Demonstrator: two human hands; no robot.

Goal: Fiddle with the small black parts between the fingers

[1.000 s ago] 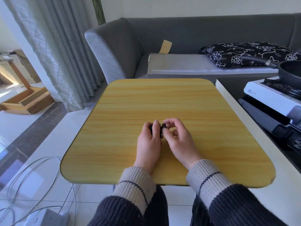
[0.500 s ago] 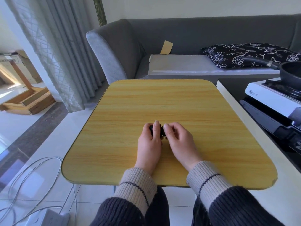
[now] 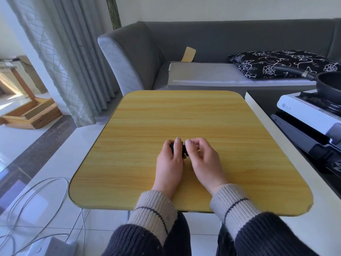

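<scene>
Black small object [image 3: 184,149] pinched by left hand [image 3: 170,161], right hand [image 3: 204,159], wooden table [image 3: 184,115]

Small black object [image 3: 182,149]: sitting mid-table, mostly hidden, being pinched from both sides by fingers; shape not discernible.

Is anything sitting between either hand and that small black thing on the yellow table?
Nothing visible. The left hand holds the small black object in its grip, and the right hand touches its other side. The table around them is bare wood.
</scene>
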